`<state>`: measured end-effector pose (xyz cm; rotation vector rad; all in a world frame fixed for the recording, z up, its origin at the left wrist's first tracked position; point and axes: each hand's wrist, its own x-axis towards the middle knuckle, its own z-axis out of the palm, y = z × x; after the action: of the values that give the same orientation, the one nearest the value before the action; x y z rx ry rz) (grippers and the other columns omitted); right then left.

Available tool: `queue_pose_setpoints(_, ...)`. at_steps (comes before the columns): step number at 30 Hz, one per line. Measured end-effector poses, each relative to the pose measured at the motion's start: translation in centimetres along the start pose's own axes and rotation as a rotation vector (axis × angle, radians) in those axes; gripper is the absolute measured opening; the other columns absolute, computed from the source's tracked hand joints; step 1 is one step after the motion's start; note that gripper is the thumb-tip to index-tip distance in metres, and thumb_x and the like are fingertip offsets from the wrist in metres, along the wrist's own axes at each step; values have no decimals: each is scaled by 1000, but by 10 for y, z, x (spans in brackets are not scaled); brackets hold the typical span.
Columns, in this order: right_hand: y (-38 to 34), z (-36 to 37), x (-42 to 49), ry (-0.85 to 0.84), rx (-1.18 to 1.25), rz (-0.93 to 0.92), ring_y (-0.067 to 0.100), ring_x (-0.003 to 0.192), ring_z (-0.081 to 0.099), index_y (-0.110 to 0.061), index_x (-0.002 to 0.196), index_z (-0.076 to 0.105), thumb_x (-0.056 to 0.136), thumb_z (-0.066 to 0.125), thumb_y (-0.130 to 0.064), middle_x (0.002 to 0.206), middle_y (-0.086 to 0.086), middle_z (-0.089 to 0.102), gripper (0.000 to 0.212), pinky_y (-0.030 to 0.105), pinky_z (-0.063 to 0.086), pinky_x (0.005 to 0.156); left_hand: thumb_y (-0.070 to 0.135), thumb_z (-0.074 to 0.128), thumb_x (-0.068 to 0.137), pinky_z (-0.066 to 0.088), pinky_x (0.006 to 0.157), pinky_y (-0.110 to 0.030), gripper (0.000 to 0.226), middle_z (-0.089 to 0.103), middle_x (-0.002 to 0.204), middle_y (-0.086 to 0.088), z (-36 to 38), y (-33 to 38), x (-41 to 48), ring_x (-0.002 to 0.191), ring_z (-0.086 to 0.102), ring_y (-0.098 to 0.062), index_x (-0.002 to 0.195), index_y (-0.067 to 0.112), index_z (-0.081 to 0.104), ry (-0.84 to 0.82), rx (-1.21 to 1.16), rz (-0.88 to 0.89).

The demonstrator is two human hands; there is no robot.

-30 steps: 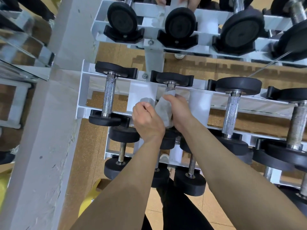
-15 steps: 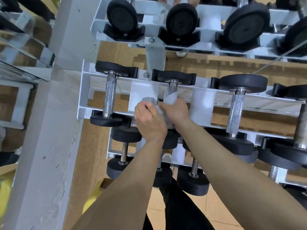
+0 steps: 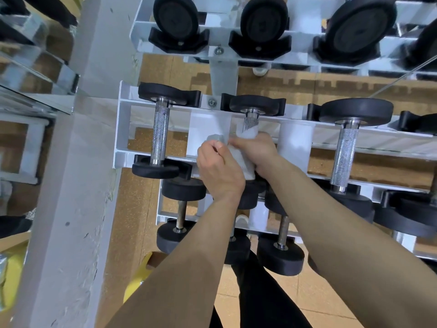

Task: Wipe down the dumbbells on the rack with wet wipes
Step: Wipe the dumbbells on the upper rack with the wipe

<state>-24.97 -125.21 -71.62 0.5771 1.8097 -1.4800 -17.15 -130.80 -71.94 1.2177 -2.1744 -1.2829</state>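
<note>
A white wet wipe (image 3: 246, 159) is wrapped round the knurled handle of the second dumbbell (image 3: 256, 105) on the middle shelf of the white rack (image 3: 123, 138). My right hand (image 3: 256, 152) grips the wipe and the handle under it. My left hand (image 3: 218, 170) sits just to the left, fingers curled, pinching a bunched end of the wipe (image 3: 215, 138). The near head of that dumbbell is hidden under my hands. A further dumbbell (image 3: 160, 136) lies to the left on the same shelf, and another dumbbell (image 3: 346, 147) to the right.
A grey pillar (image 3: 71, 185) stands close on the left, with a mirror (image 3: 28, 67) beyond it. The upper shelf holds black dumbbell heads (image 3: 176, 18). Small dumbbells (image 3: 181, 216) fill the lower shelf. A yellow object (image 3: 139, 278) lies on the cork floor by my legs.
My right hand slid the wipe towards me along the handle, baring more knurled steel at the far end. My left hand stayed beside it. The view shifted slightly.
</note>
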Motion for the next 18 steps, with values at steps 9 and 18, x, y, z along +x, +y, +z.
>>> queue_pose_setpoints(9,8,2,-11,-7,-67,-83,23,91,73,-12,100,70,77,80,-34,94,6,75,33,43,61,83,29,32,103,42,85,-35,33,54,93,1,0,0,-2,89,47,-18,96,6,56,-14,17,70)
queue_pose_setpoints(18,15,-30,-68,274,-240,-255,14,70,51,-14,77,60,100,53,-23,71,-5,56,26,28,40,69,29,47,102,46,98,-44,17,59,114,5,-41,34,-28,114,53,-21,110,19,58,-155,201,9)
